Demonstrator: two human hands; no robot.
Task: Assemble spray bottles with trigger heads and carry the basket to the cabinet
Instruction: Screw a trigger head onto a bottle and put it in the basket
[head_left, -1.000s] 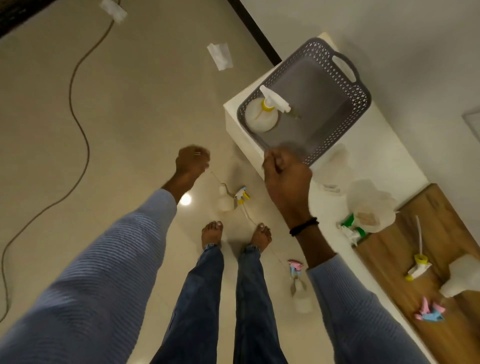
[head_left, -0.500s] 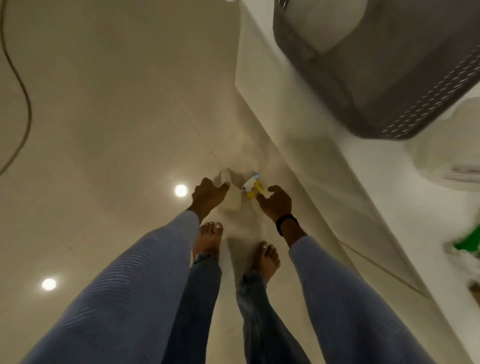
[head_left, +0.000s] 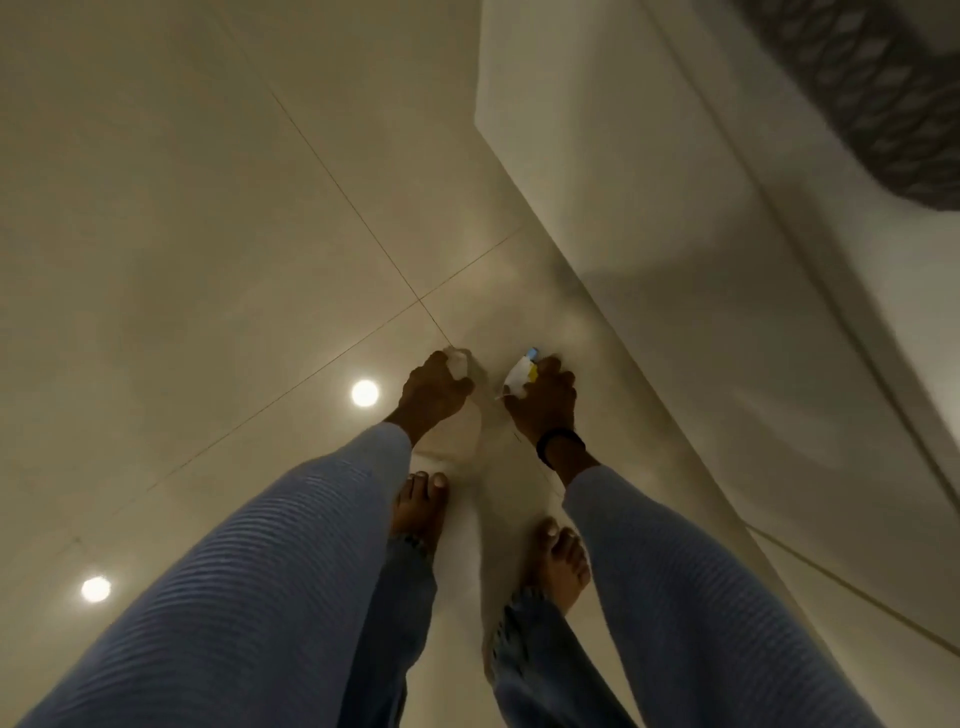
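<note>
Both hands are down at the floor (head_left: 182, 208), just ahead of the bare feet. Left hand (head_left: 434, 392) is curled around the clear bottle (head_left: 458, 364); right hand (head_left: 545, 400) is closed on the white-and-yellow trigger head (head_left: 521, 379). Grey basket (head_left: 883, 88) sits at the counter's edge, top right.

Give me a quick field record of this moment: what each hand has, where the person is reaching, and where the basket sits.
posture: bent down, both arms reaching to the floor by the bare feet
left hand: closed around a pale bottle, its neck showing above the fingers
right hand: closed on a trigger head, white with yellow and blue parts
assembly: bottle and trigger head apart, not joined
basket: grey, on the white counter, upper right, only partly in view
image: dim, blurred
</note>
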